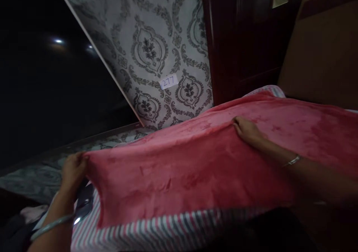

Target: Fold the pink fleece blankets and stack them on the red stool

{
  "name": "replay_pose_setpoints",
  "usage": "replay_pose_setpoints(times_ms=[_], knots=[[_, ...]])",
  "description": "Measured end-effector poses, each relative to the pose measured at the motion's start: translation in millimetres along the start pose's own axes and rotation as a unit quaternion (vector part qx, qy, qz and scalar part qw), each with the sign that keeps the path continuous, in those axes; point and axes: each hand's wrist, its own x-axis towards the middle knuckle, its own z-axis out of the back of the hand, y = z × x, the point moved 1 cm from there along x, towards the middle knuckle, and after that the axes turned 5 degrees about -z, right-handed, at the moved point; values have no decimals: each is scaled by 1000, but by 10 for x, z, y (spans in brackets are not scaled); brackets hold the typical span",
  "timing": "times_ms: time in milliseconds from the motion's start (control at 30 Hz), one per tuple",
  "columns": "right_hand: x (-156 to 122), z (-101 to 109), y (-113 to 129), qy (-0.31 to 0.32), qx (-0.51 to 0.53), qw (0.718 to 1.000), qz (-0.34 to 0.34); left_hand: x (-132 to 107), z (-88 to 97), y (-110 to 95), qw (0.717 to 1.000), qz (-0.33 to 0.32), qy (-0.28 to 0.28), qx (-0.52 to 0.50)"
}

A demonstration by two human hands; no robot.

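A bed under a pink, grey and white striped sheet (167,233) fills the lower frame of a dim room. A grey damask-patterned wall panel (156,39) is shown at upper centre, beside a dark wooden door (240,39). A small white label (169,81) reading "277" is stuck on the panel. One coral-pink fleece blanket (181,170) is spread mid-frame. Its upper edge is clamped in closed fingers by the left hand (73,170) at lower left and the right hand (247,131) right of centre. Two silver bangles (292,160) are counted, one on each wrist.

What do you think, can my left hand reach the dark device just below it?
Probably yes: the dark device lies right beside the left hand, uncovered, though that hand grips the pink blanket.
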Motion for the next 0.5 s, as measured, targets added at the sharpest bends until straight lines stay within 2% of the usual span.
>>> replay_pose_setpoints(times_ms=[167,333,500], knots=[[270,391,156,-15,-42,999,-18,13,71,-129,999,22,-30,19],[449,708,270,-84,-39,995,-47,53,236,-306,993,48,-107,20],[551,1117,359,-143,-45,987,-58,93,464,-401,978,41,-201,-40]])
